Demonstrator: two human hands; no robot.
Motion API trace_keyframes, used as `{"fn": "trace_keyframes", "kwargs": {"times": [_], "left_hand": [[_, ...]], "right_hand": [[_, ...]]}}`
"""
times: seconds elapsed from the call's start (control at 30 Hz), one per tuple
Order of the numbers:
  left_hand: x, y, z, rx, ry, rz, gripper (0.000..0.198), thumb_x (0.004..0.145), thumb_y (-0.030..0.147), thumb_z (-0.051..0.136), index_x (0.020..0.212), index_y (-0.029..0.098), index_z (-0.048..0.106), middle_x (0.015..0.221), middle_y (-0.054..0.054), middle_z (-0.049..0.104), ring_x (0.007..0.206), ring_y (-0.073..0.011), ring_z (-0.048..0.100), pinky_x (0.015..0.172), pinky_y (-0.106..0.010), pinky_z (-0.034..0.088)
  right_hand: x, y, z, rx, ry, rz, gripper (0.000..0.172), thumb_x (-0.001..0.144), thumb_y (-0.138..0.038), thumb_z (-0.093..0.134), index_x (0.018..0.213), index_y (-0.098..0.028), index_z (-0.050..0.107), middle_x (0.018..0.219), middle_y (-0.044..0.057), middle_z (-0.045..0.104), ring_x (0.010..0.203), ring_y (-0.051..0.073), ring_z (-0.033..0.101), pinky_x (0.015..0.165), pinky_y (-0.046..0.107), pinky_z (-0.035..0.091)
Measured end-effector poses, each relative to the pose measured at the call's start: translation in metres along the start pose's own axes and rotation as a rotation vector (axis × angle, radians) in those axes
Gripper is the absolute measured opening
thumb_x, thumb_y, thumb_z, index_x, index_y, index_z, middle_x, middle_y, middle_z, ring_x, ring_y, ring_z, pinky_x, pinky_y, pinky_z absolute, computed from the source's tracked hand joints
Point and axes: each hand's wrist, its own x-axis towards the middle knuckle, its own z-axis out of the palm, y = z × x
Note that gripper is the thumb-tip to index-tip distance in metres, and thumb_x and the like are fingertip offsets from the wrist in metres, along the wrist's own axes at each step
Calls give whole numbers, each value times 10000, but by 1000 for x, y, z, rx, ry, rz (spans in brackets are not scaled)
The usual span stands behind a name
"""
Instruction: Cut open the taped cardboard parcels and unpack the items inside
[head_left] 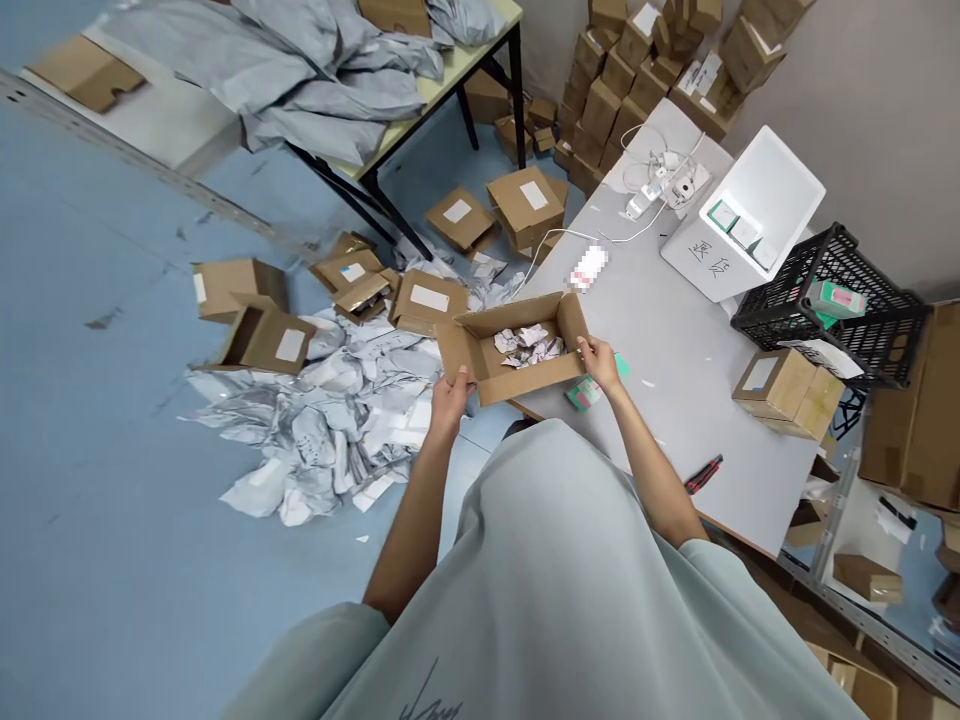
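Observation:
Between my two hands an open cardboard box (529, 383) is held at the left end of the grey table (697, 400), with crumpled paper (529, 346) lying inside. My left hand (451, 400) grips the box's left end, by the raised flap. At the opposite end, my right hand (599, 362) is closed on the box's near right corner. A green and white packet (584, 394) lies on the table just under my right hand, partly hidden by the box and the hand.
Crumpled grey mailing bags (322, 430) and several cardboard boxes (429, 300) lie on the blue floor to the left. A red and black cutter knife (703, 474), a small carton (780, 385), a white foam box (739, 220) and a power strip (649, 195) are on the table. A black crate (832, 300) stands right.

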Motion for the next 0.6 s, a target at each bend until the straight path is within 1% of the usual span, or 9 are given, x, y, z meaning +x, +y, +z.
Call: {"fn": "trace_keyframes", "kwargs": {"times": [0.1,0.2,0.3,0.37,0.43,0.47,0.53,0.6], "left_hand": [[5,0,0,-11,15,14,344,1039,452,719,1206,151,721,1300,-187,814,1264,-282,797,1170,-486,638],[9,3,-1,-2,37,15,322,1028,441,728,1156,146,709,1250,-175,824,1237,-273,806,1168,-475,636],[11,8,-2,14,35,19,311,1027,439,729,1134,150,695,1281,-179,821,1234,-262,803,1170,-460,632],[12,14,-4,51,3,39,354,1010,476,749,1160,160,696,1326,-176,813,1266,-274,789,1179,-481,626],[11,21,-7,120,-15,105,419,987,532,767,1195,173,705,1371,-169,802,1325,-296,762,1217,-512,597],[10,25,-10,156,-2,155,457,977,556,773,1222,176,709,1400,-172,791,1362,-308,743,1245,-523,573],[5,36,-14,222,75,270,544,967,588,777,1308,172,702,1482,-195,749,1438,-334,698,1304,-535,513],[-6,48,-15,290,164,385,635,971,600,772,1421,163,670,1579,-221,682,1513,-358,642,1342,-547,465]], "right_hand": [[-5,5,0,40,-10,18,710,970,-953,482,821,-270,602,690,14,622,848,259,672,757,342,579],[-13,10,4,31,-4,28,672,1010,-882,500,843,-250,653,755,33,685,845,266,697,798,366,602],[-20,11,8,10,-7,13,620,1053,-786,502,879,-228,707,839,54,754,862,270,726,862,382,611],[-26,11,9,52,-26,3,587,1062,-738,526,981,-210,769,941,70,810,925,278,767,899,383,622],[-32,14,5,124,-47,-1,573,1049,-717,586,1127,-197,812,1087,91,849,1026,285,800,946,384,638],[-35,16,0,160,-45,4,581,1036,-717,622,1197,-194,818,1171,105,854,1078,287,806,975,388,643],[-42,26,-13,227,-12,28,623,1012,-731,675,1305,-197,807,1327,132,833,1154,291,806,1021,407,649],[-51,42,-32,287,49,64,662,1000,-765,683,1339,-208,796,1394,147,809,1166,298,809,1029,438,657]]}}
